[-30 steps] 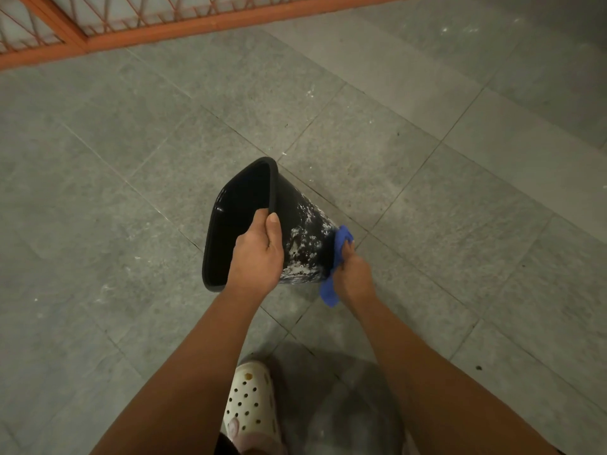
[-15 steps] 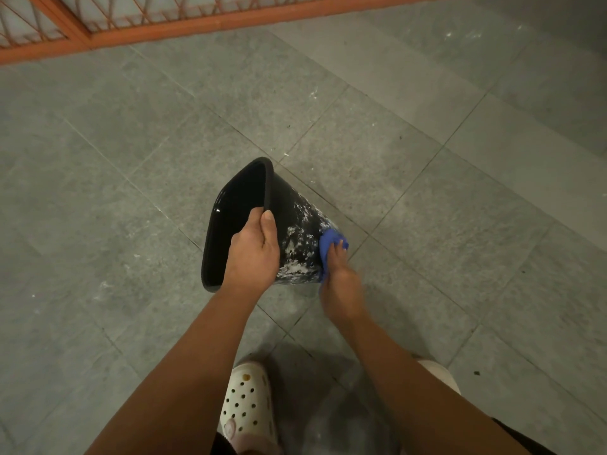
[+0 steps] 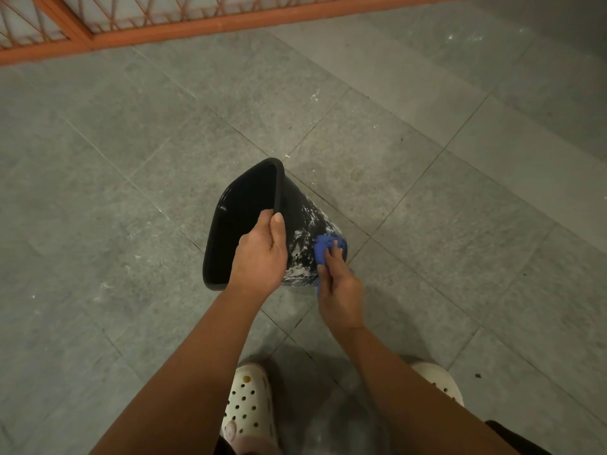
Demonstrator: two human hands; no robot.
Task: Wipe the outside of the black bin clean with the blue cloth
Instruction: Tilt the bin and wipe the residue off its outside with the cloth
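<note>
**Bin on its side, white splatter not yet cleared**

The black bin (image 3: 295, 205) is at the middle of the view, tipped on its side. Its open mouth faces about 8 o'clock and its narrower base points toward 4 o'clock. I cannot tell whether the base rests on the tiled floor (image 3: 427, 208) or hangs just above it.

The blue cloth (image 3: 323, 242) is bunched against the outer wall at that 4 o'clock end, close to the base. The right hand (image 3: 341, 290) presses it there with the fingers laid almost straight over it. A scrap of cloth shows under the thumb side of the palm.

The left hand (image 3: 259, 257), at the bin's 7 o'clock, grips the rim. Its thumb lies along the outer wall and its fingers curl over the edge into the mouth.

The wall facing the camera is heavily flecked with white between the left thumb and the cloth. The band near the rim looks plain black. The far and under sides are hidden, so I judge the job far from finished: this face needs more passes, and the bin must be turned to reach the rest.

Two white clogs (image 3: 249, 402) stand at 6 o'clock. An orange railing (image 3: 197, 27) runs along the top of the view, from 10 to 12 o'clock.
</note>
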